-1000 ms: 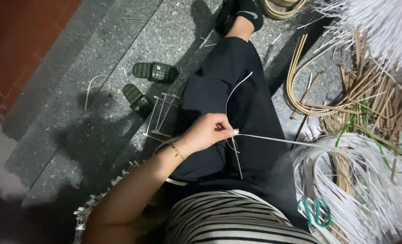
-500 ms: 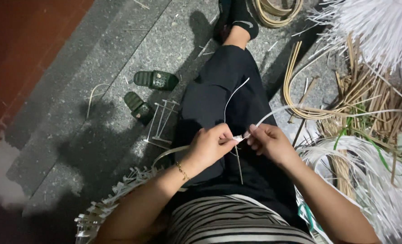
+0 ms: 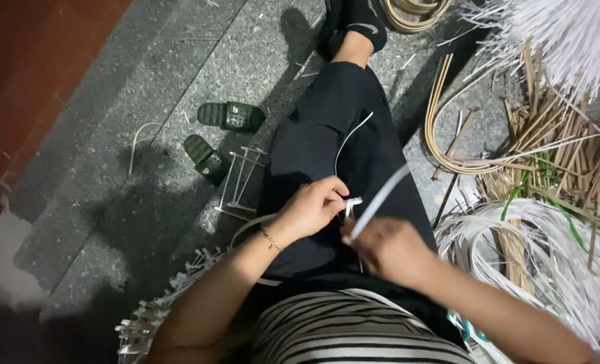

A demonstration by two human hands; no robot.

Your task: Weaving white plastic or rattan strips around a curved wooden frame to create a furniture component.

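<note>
Both hands over the lap, close together. Left hand [image 3: 313, 209] pinches a thin white strip [image 3: 351, 137] that curves up over the black trousers [image 3: 327, 135]. Right hand [image 3: 387, 249] grips a flat white strip [image 3: 381, 201]; motion-blurred, finger detail unclear. Green sandals [image 3: 219, 135] lie on the grey floor [image 3: 111, 202]. Cane bundles [image 3: 549, 155] right, partly cut off.

Both forearms reach in from the near edge and meet over the lap. The left hand [image 3: 311, 210] is curled, fingertips pinched together. The right hand [image 3: 389, 248], blurred, is closed in a loose fist just right of it.
</note>
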